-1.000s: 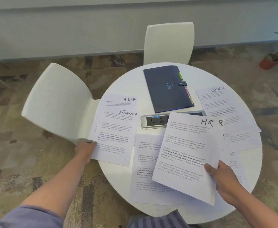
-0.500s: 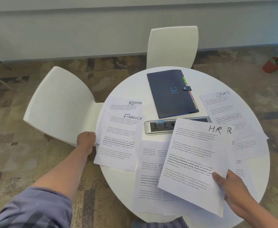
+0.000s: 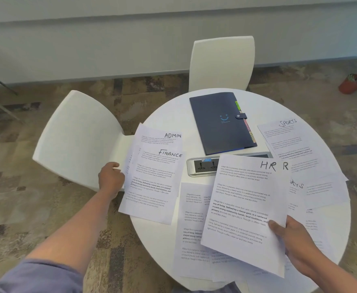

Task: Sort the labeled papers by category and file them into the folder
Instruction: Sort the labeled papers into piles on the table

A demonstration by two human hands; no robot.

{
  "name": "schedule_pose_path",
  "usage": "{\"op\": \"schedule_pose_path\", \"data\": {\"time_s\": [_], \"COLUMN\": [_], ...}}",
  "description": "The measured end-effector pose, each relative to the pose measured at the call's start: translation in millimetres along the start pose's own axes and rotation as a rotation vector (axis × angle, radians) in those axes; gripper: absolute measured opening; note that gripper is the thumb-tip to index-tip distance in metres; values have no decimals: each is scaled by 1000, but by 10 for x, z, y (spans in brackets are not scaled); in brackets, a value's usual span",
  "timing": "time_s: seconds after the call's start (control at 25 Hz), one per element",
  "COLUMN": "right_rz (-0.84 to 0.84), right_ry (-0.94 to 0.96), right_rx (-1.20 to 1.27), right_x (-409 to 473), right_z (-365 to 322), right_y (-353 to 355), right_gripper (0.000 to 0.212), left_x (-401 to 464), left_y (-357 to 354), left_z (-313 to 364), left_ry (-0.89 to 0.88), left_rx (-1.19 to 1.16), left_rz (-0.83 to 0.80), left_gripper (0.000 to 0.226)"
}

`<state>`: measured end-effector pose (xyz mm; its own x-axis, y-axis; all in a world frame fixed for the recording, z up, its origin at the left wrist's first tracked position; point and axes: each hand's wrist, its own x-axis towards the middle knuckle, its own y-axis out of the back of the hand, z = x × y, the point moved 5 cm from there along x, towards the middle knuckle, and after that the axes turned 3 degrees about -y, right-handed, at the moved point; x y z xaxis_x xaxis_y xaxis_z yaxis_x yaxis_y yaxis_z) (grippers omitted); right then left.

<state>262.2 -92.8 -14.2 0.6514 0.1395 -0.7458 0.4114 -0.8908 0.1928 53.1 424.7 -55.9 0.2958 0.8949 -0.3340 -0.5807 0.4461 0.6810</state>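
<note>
labeled papers scattered, navy folder closed

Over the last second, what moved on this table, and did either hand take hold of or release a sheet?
Little changed. The left hand crept up the left edge of the FINANCE sheet and still grips it. The right hand keeps pinching the HR sheet at its right edge; nothing was released. The ADMIN sheet, SPORTS sheet and closed folder stayed put.
</note>
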Motion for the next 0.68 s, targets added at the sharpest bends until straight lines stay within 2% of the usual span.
{"op": "schedule_pose_path", "data": {"time_s": [0.16, 0.68], "right_rz": [-13, -39], "right_ry": [-4, 2], "right_rx": [-17, -1], "right_x": [12, 5], "right_z": [15, 3], "right_y": [-34, -78], "right_gripper": [23, 23], "left_x": [-69, -189], "left_y": [19, 717], "left_z": [122, 412], "left_ry": [-75, -137], "left_rx": [62, -208], "left_rz": [20, 473], "left_gripper": [20, 17]}}
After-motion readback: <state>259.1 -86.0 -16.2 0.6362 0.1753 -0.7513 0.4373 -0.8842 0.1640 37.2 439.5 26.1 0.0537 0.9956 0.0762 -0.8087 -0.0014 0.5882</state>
